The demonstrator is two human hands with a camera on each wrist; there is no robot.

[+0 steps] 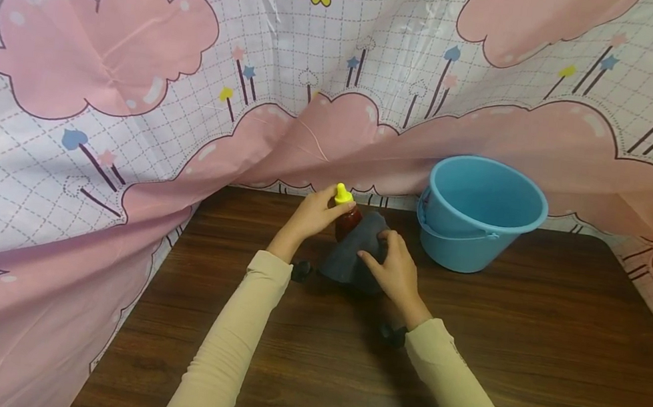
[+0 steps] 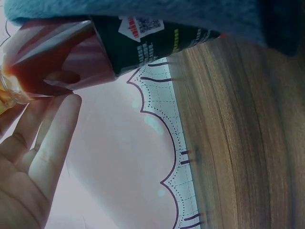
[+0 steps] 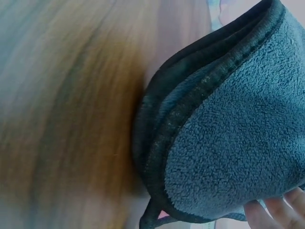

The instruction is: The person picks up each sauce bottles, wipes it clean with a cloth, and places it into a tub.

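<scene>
In the head view my left hand (image 1: 311, 216) pinches a squeeze bottle of red sauce (image 1: 347, 224) around the base of its yellow cap (image 1: 342, 196). The left wrist view shows the see-through bottle's dark green label (image 2: 138, 40) and my fingers (image 2: 52, 143) at its neck end. My right hand (image 1: 397, 265) grips a grey-blue cloth (image 1: 355, 252), thumb on the near side, and holds it against the bottle's body. Dark edging and a small corner loop show on the folded cloth (image 3: 233, 138) in the right wrist view. The bottle's lower part is hidden behind the cloth in the head view.
A light blue bucket (image 1: 458, 253) with its handle down stands just right of the cloth, near the back edge of the dark wooden table (image 1: 307, 376). Behind the table hangs a pink and white patterned curtain (image 1: 285, 138).
</scene>
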